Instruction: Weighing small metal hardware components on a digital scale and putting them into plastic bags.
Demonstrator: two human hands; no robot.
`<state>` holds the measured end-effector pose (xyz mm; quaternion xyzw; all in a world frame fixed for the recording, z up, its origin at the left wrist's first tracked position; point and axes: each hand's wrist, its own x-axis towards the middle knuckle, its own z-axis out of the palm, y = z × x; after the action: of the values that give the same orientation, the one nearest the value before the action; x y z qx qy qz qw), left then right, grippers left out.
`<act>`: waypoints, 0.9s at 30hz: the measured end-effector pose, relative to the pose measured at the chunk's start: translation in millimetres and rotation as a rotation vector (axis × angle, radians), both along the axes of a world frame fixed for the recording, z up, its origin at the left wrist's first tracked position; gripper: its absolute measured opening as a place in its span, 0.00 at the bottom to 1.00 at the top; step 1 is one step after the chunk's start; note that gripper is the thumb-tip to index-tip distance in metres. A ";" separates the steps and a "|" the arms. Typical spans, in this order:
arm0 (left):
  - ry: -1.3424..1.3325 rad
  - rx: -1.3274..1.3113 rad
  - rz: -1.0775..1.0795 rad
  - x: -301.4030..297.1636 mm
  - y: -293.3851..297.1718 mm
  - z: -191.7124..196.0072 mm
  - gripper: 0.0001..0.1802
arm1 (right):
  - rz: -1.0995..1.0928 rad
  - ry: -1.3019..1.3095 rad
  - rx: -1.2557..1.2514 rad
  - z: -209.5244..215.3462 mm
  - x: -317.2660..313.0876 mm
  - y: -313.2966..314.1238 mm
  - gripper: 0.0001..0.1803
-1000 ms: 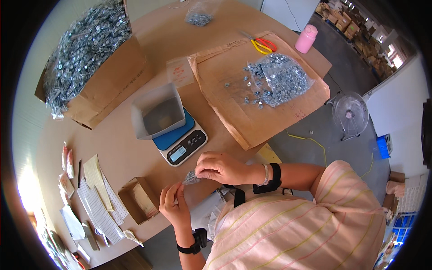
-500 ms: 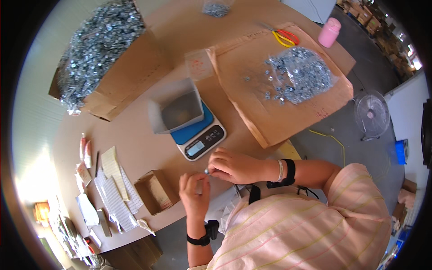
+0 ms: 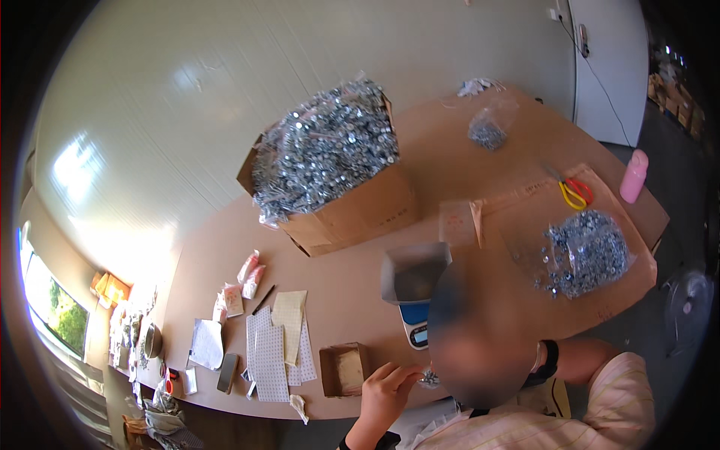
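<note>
Silvery small parts: a little cluster (image 3: 430,377) sits at the fingertips of the left hand (image 3: 386,390), low at about 6 o'clock, just over the near edge of the worktop (image 3: 360,285).
Left hand: raised, fingers curled toward the cluster, pinching or touching it; the exact grip is too small to read.
Right hand: hidden behind a blurred patch; only the forearm with a dark wristband (image 3: 550,358) shows, so whether it clasps anything cannot be told.
Doing it well: judged from the pose, the parts are best kept over the worktop and pinched lightly, so none drop off the edge into the lap.
Scale: a blue-based scale (image 3: 417,330) carrying a grey tray (image 3: 414,271) stands just beyond the hands, at 12 o'clock from them.
Small box: an open cardboard box (image 3: 344,369) lies just beside the left hand, at 9 o'clock.
Bulk stock: a large carton heaped with metal parts (image 3: 326,161) stands further off at 11 o'clock; a loose pile on cardboard (image 3: 585,251) lies at 2 o'clock.
Others: yellow-and-red scissors (image 3: 574,193), a pink bottle (image 3: 634,175), paper sheets (image 3: 279,345) at 9 o'clock.
In the way: the scale crowds the reach ahead.
</note>
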<state>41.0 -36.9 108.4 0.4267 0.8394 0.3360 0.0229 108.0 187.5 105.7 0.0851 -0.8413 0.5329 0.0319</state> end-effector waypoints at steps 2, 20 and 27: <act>-0.002 0.080 0.066 -12.3 -6.4 6.0 0.19 | 0.021 -0.114 -0.063 21.2 -28.2 16.3 0.07; -0.067 -0.546 0.011 -81.4 -99.6 -46.3 0.24 | -0.592 0.417 0.257 90.1 -88.0 153.4 0.16; 0.105 -0.535 0.087 -77.0 -74.8 -34.7 0.20 | -0.786 -0.411 0.716 -78.5 52.1 190.1 0.34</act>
<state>-36.0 -111.7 73.7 0.3857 0.9159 0.0807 0.0768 160.1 377.5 27.2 -0.3342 -0.9268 0.1682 0.0328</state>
